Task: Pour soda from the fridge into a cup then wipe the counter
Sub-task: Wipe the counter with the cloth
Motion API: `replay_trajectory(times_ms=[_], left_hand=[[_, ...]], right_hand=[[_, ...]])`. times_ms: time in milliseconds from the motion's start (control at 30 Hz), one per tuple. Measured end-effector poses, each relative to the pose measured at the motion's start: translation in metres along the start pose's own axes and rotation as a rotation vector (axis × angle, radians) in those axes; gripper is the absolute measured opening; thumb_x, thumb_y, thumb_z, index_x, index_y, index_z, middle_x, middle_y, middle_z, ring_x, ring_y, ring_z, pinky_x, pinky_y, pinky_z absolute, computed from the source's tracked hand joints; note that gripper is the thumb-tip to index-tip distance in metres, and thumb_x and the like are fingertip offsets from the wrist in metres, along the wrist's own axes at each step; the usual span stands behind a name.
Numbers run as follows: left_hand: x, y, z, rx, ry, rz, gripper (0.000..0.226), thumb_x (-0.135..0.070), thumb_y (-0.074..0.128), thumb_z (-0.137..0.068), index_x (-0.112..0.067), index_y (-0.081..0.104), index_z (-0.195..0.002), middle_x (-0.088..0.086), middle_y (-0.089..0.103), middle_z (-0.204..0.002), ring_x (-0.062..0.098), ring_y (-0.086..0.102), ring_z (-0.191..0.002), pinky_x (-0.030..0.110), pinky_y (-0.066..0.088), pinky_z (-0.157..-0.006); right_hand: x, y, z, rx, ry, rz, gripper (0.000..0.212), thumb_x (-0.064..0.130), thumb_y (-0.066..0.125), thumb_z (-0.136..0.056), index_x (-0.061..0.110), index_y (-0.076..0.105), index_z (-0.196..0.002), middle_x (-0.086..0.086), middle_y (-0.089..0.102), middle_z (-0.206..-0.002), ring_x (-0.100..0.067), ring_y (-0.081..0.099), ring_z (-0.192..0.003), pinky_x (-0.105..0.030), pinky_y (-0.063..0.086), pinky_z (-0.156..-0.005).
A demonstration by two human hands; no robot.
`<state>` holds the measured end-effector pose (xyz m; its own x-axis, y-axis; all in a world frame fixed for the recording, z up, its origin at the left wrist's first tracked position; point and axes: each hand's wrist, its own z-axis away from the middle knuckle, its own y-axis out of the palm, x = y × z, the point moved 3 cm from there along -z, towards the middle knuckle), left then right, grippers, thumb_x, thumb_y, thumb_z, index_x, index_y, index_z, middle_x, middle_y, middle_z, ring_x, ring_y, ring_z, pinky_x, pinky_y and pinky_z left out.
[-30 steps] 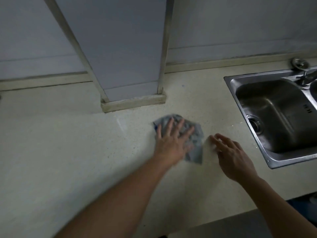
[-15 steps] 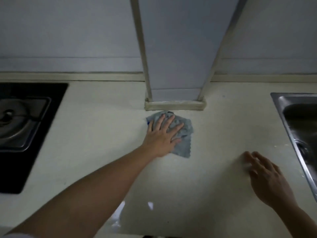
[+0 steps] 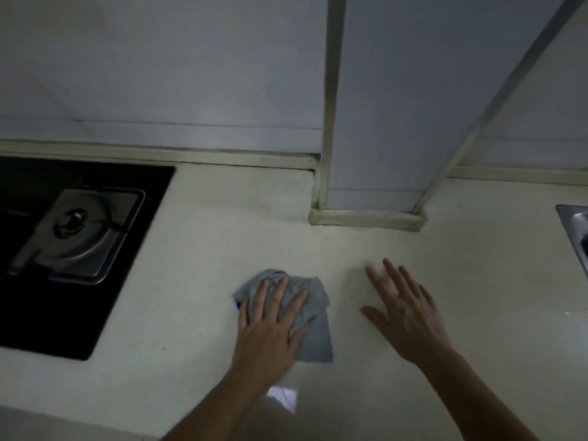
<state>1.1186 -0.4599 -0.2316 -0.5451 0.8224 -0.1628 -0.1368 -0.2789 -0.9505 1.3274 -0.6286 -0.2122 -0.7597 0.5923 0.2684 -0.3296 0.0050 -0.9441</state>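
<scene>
Pale table (image 3: pixel 197 313), stove (image 3: pixel 73 237) at left; left hand (image 3: pixel 270 326) flat, pressing grey cloth (image 3: pixel 313 329); right hand (image 3: pixel 404 316) open, fingers spread beside it.

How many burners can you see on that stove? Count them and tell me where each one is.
1: a burner on the black stove, at the counter's left. More may lie beyond the frame's left edge.

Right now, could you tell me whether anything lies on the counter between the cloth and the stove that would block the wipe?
Nothing visible does. The left hand presses flat on the grey cloth, and the counter from there to the stove is bare. The right hand is spread on the other side, out of that path.
</scene>
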Motion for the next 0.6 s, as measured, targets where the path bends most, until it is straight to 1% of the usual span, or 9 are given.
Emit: replay_trajectory(times_ms=[67, 100, 167, 200, 267, 333, 467, 600], left_hand=[[0.022, -0.011, -0.020, -0.019, -0.064, -0.008, 0.064, -0.064, 0.014, -0.099, -0.038, 0.014, -0.157, 0.005, 0.019, -0.165, 0.032, 0.014, -0.150, 0.058, 0.022, -0.113], [0.032, -0.018, -0.033, -0.031, -0.092, -0.006, 0.065, -0.066, 0.007, -0.097, -0.040, 0.009, -0.157, 0.004, 0.013, -0.166, 0.032, 0.009, -0.150, 0.059, 0.018, -0.114], [0.049, -0.028, -0.064, -0.032, -0.139, 0.020, 0.068, -0.072, -0.006, -0.089, -0.047, -0.009, -0.153, -0.001, -0.007, -0.167, 0.029, -0.007, -0.152, 0.060, 0.006, -0.117], [0.056, -0.034, -0.080, -0.020, -0.161, 0.037, 0.068, -0.073, -0.007, -0.088, -0.049, -0.015, -0.150, -0.004, -0.015, -0.166, 0.027, -0.014, -0.151, 0.059, 0.000, -0.118], [0.062, -0.046, -0.110, -0.004, -0.187, 0.045, 0.065, -0.072, 0.004, -0.092, -0.050, -0.016, -0.150, -0.006, -0.021, -0.164, 0.026, -0.018, -0.150, 0.059, -0.005, -0.118], [0.064, -0.057, -0.136, -0.003, -0.189, 0.054, 0.064, -0.068, 0.013, -0.096, -0.048, -0.011, -0.152, -0.006, -0.019, -0.165, 0.026, -0.017, -0.150, 0.059, -0.006, -0.118], [0.068, -0.071, -0.180, -0.015, -0.174, 0.044, 0.064, -0.066, 0.016, -0.098, -0.047, -0.009, -0.153, -0.003, -0.015, -0.166, 0.028, -0.012, -0.151, 0.061, -0.006, -0.118], [0.070, -0.080, -0.212, 0.004, -0.163, 0.051, 0.065, -0.067, 0.016, -0.097, -0.048, -0.014, -0.151, -0.006, -0.019, -0.165, 0.027, -0.014, -0.151, 0.062, -0.006, -0.117]], right_hand=[[0.008, 0.005, -0.006, 0.026, -0.010, 0.048, 0.078, 0.080, 0.008, -0.086, 0.042, -0.010, -0.152, 0.007, -0.012, -0.162, -0.020, -0.006, -0.150, -0.047, 0.012, -0.118], [0.010, 0.007, -0.008, 0.028, -0.007, 0.062, 0.078, 0.082, 0.006, -0.085, 0.043, -0.010, -0.152, 0.008, -0.011, -0.162, -0.019, -0.006, -0.149, -0.048, 0.012, -0.118], [0.013, 0.008, -0.010, 0.010, 0.014, 0.069, 0.078, 0.083, 0.006, -0.085, 0.045, -0.005, -0.152, 0.009, -0.005, -0.163, -0.019, -0.002, -0.149, -0.050, 0.016, -0.117], [0.013, 0.008, -0.010, 0.014, 0.028, 0.071, 0.077, 0.084, 0.008, -0.085, 0.047, -0.003, -0.152, 0.010, -0.002, -0.163, -0.019, 0.000, -0.149, -0.050, 0.018, -0.117], [0.014, 0.008, -0.010, 0.033, 0.049, 0.072, 0.076, 0.084, 0.012, -0.085, 0.048, -0.001, -0.151, 0.010, 0.003, -0.163, -0.019, 0.004, -0.149, -0.051, 0.022, -0.116], [0.015, 0.008, -0.011, 0.048, 0.065, 0.083, 0.076, 0.084, 0.016, -0.085, 0.049, 0.002, -0.151, 0.011, 0.007, -0.163, -0.019, 0.008, -0.149, -0.051, 0.026, -0.114], [0.016, 0.007, -0.012, 0.049, 0.073, 0.076, 0.076, 0.085, 0.019, -0.084, 0.052, 0.003, -0.150, 0.014, 0.008, -0.162, -0.016, 0.009, -0.149, -0.047, 0.027, -0.113], [0.018, 0.003, -0.014, 0.029, 0.081, 0.061, 0.075, 0.083, 0.023, -0.085, 0.048, 0.013, -0.151, 0.012, 0.019, -0.161, -0.019, 0.020, -0.147, -0.049, 0.035, -0.109]])
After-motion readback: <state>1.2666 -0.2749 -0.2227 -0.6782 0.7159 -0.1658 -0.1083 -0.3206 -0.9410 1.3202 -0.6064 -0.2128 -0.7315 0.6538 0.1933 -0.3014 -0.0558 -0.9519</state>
